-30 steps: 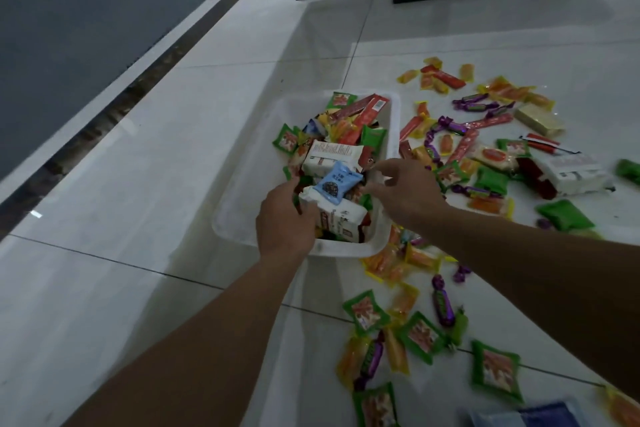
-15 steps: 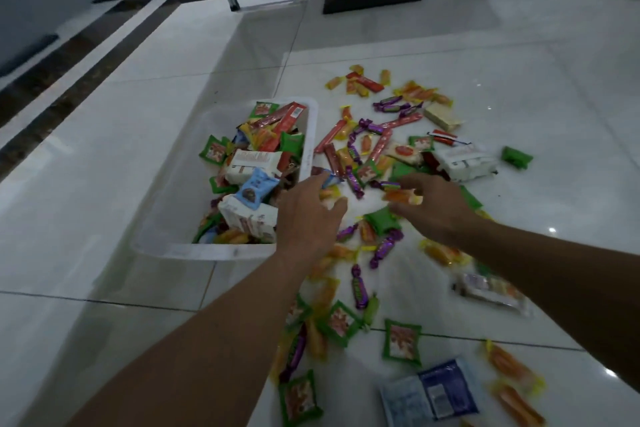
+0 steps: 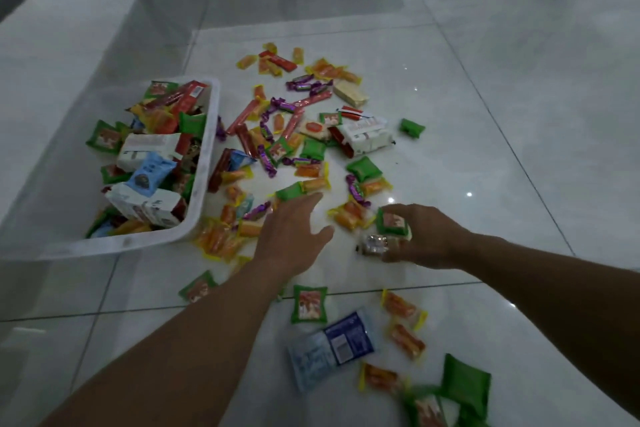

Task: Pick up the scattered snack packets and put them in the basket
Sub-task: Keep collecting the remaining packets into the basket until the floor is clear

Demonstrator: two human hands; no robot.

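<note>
Head view: a white basket [image 3: 204, 184], partly full of snacks, sits at left on a tiled floor [image 3: 485, 114]. Loose packets [image 3: 311, 170] lie scattered just beside it. The left hand [image 3: 294, 236] reaches out flat over them, fingers straight, holding nothing. The right hand [image 3: 429, 236] grips a green packet [image 3: 393, 222]. Gathering looks to be midway. Next, the left hand probably needs to close on a packet, then both carry to the basket.

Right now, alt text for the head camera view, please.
The right hand grips a green packet over a tiled floor strewn with snack packets; the left hand reaches open beside it. A partly filled white basket sits left.
</note>
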